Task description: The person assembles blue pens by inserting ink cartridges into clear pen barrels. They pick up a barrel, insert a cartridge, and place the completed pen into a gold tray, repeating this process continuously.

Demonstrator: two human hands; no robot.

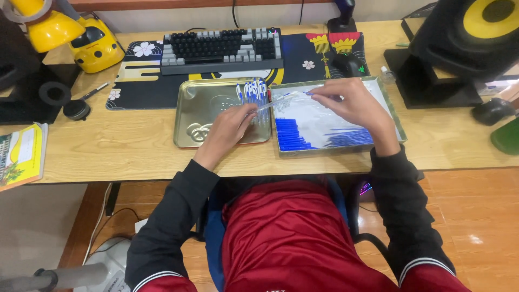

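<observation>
While both hands' fingers pinch one clear pen, blue pens fill the gold tin.

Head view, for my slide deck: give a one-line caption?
Both hands, left hand and right hand, hold a clear pen above two metal trays.

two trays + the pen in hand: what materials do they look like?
Left tray: looks like thin sheet metal with a gold finish, given its glossy sheen and embossed relief.
Right tray: probably metal too, with a greenish rim and a pale inside; less certain.
Pen, held between the left hand and right hand: seemingly clear plastic, since the barrel is see-through, with blue ends.
</observation>
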